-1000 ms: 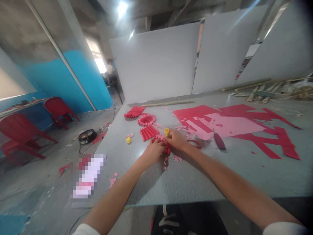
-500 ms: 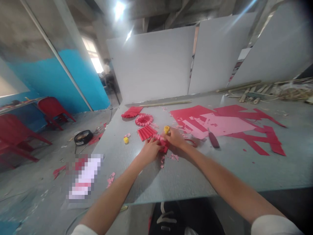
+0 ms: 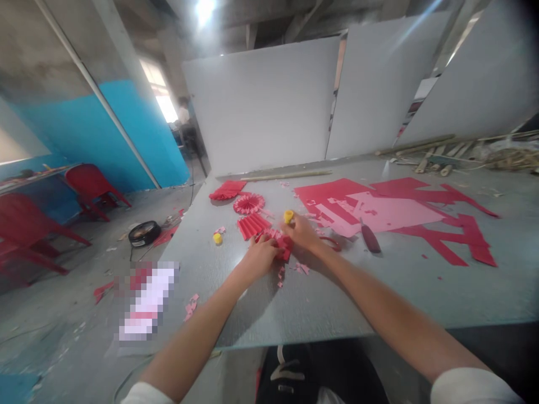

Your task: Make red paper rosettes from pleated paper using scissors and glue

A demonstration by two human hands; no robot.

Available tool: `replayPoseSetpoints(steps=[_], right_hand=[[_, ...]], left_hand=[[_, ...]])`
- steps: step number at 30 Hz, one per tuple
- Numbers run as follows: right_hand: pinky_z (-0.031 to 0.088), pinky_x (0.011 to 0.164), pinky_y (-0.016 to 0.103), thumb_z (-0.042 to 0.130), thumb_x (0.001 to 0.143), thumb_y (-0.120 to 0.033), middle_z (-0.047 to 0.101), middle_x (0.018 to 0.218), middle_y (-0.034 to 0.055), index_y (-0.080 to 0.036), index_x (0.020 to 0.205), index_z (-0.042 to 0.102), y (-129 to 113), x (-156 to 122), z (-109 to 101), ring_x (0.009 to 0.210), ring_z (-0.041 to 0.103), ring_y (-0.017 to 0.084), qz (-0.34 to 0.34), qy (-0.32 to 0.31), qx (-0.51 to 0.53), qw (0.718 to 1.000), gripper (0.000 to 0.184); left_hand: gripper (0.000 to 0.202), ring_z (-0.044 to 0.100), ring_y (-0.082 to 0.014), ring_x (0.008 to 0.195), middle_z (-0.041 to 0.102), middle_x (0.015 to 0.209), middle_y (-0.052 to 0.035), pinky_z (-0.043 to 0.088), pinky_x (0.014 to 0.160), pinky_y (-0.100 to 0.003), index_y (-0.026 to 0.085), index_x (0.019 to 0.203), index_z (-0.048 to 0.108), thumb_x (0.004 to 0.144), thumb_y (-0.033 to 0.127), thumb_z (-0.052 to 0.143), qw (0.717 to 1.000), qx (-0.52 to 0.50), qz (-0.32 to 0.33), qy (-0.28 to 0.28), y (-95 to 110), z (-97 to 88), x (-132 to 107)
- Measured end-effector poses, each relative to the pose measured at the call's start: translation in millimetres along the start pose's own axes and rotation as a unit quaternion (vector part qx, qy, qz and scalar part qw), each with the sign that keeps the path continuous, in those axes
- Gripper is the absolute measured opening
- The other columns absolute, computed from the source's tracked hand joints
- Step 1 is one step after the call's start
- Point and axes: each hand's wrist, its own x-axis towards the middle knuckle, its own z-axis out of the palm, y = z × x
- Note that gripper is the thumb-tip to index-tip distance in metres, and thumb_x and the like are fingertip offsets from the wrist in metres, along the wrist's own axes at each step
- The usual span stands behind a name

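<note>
My left hand presses its fingers down on a pleated red paper with a pink cut edge, and part of that paper is hidden beneath it. Close beside it, my right hand is closed around what looks like a glue stick; only its yellow end sticks up above the fist. A yellow cap lies on the table to the left. Just beyond my left hand are a folded red paper fan, a round pink-and-red rosette and another pleated red piece.
Red sheets and a pink sheet spread to the right, under a dark red-handled tool. Red-handled scissors lie by my right wrist. Pink scraps dot the table. Bamboo pieces lie far right.
My right hand has shifted very slightly over the red paper with the glue stick in it. My left hand stays on the paper, and the view has tilted a little.
</note>
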Motion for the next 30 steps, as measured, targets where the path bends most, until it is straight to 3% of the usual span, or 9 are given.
replayPoseSetpoints(steps=[2,4,8,11,15,17,25,30], right_hand=[[0.038,0.062,0.026,0.06,0.085,-0.036,0.063,0.072,0.0014,-0.021,0.083,0.054,-1,0,4,0.064,0.055,0.017,-0.015,-0.049,-0.015,0.999,0.016],[0.037,0.062,0.026,0.062,0.083,-0.035,0.063,0.073,0.0017,-0.021,0.082,0.054,3,3,6,0.064,0.054,0.017,-0.014,-0.054,-0.034,0.998,0.016],[0.037,0.062,0.026,0.061,0.084,-0.037,0.062,0.072,0.0017,-0.021,0.081,0.053,10,8,-1,0.064,0.054,0.017,0.001,0.016,-0.046,0.999,0.018],[0.039,0.061,0.026,0.059,0.087,-0.04,0.063,0.071,0.0016,-0.022,0.083,0.053,6,4,-7,0.064,0.057,0.017,0.018,0.045,0.002,0.999,0.02],[0.04,0.062,0.025,0.061,0.085,-0.037,0.064,0.072,0.0008,-0.021,0.082,0.054,0,-5,-5,0.063,0.057,0.016,-0.014,-0.066,0.014,0.998,0.017],[0.038,0.061,0.026,0.062,0.084,-0.036,0.062,0.07,0.0004,-0.021,0.08,0.054,1,-5,-2,0.062,0.054,0.015,-0.026,-0.085,-0.008,0.996,0.018],[0.036,0.061,0.026,0.058,0.085,-0.037,0.059,0.068,-0.0002,-0.021,0.079,0.05,5,3,-8,0.061,0.05,0.015,-0.024,0.028,-0.011,0.999,0.019],[0.037,0.062,0.026,0.062,0.082,-0.037,0.062,0.07,-0.0002,-0.021,0.078,0.054,-2,-4,-8,0.062,0.053,0.015,-0.035,-0.092,0.01,0.995,0.019]], left_hand=[[0.038,0.05,-0.0334,0.122,0.067,0.117,-0.0114,0.033,0.102,-0.051,0.026,0.119,0.074,0.09,0.013,0.053,1.0,0.001,-0.001,0.0,1,-0.5,0],[0.038,0.051,-0.0331,0.12,0.067,0.115,-0.0113,0.034,0.101,-0.05,0.025,0.118,0.074,0.09,0.013,0.052,1.0,0.003,0.002,-0.001,2,-1.0,0],[0.038,0.053,-0.0325,0.116,0.067,0.11,-0.0112,0.036,0.099,-0.049,0.025,0.118,0.074,0.089,0.013,0.053,1.0,0.006,0.0,-0.009,2,-0.9,1],[0.038,0.053,-0.0326,0.116,0.067,0.111,-0.0118,0.035,0.099,-0.05,0.025,0.119,0.074,0.089,0.015,0.053,1.0,0.0,-0.002,-0.005,1,1.4,1],[0.036,0.053,-0.0323,0.117,0.067,0.113,-0.0117,0.034,0.101,-0.051,0.026,0.115,0.075,0.091,0.014,0.052,1.0,-0.014,0.004,0.014,0,5.4,0],[0.035,0.053,-0.0321,0.117,0.067,0.114,-0.0113,0.035,0.101,-0.05,0.027,0.115,0.075,0.091,0.014,0.052,1.0,-0.011,0.007,0.017,-1,6.3,0],[0.036,0.054,-0.0327,0.116,0.067,0.116,-0.0114,0.036,0.099,-0.052,0.025,0.118,0.073,0.09,0.015,0.053,1.0,0.023,0.005,-0.013,1,4.3,4],[0.037,0.054,-0.0321,0.114,0.068,0.114,-0.0115,0.038,0.094,-0.049,0.025,0.119,0.072,0.089,0.013,0.054,1.0,0.026,0.009,0.0,1,3.6,2]])
